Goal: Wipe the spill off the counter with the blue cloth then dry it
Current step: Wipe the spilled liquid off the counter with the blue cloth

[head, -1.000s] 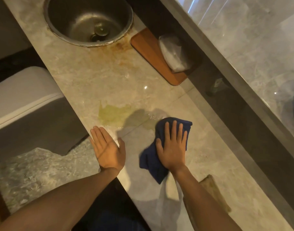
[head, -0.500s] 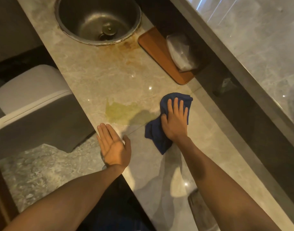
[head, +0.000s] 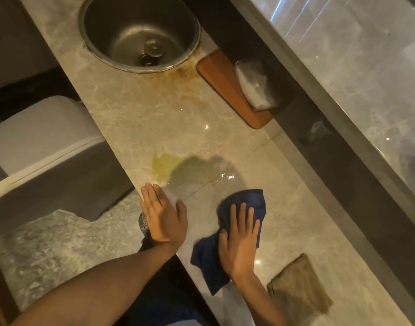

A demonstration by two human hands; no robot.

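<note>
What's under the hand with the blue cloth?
Under the right hand lies the blue cloth, pressed flat on the counter. Its edges stick out around the hand. Whatever lies beneath the cloth, wet or dry, is covered. The yellow spill sits farther away, uncovered.

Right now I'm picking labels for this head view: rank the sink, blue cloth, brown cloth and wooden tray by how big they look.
1. sink, clearly largest.
2. blue cloth and wooden tray: too close to rank; the right hand hides part of the cloth and a plastic bag part of the tray.
3. brown cloth, smallest, though nearest the camera.
</note>
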